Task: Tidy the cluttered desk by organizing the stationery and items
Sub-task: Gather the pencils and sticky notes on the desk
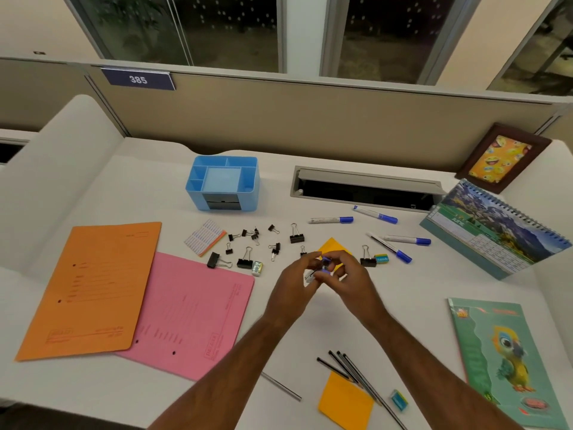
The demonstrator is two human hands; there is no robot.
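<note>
Both forearms reach up from the bottom edge and meet above the middle of the white counter (93, 193). Left hand (297, 280) and right hand (347, 274) come together there, fingertips pinched from both sides on a small blue-capped marker (324, 264) held just above the surface; each grip is clamped on it, and a pale barrel end shows below the left fingers.

Nearest the lower edge lie an orange sticky pad (344, 401), a bundle of dark pencils (350, 367) overlapping its top, a single pencil (280, 387) to the left, and a small teal eraser (400, 400) to the right. A green notebook (496, 361) with a parrot cover sits at far right.

On the left, an orange folder (90, 290) overlaps a pink folder (192, 315). Beyond the hands, black binder clips (263, 243) are scattered loose, with a striped notepad (205, 236) to their left and another orange pad (333, 246) partly hidden behind the hands. Four blue-capped markers (375, 214) lie apart to the right, near a desk calendar (493, 231) and a picture frame (502, 158).

A blue desk organizer (223, 181) stands at the back centre, its compartments showing nothing inside.
</note>
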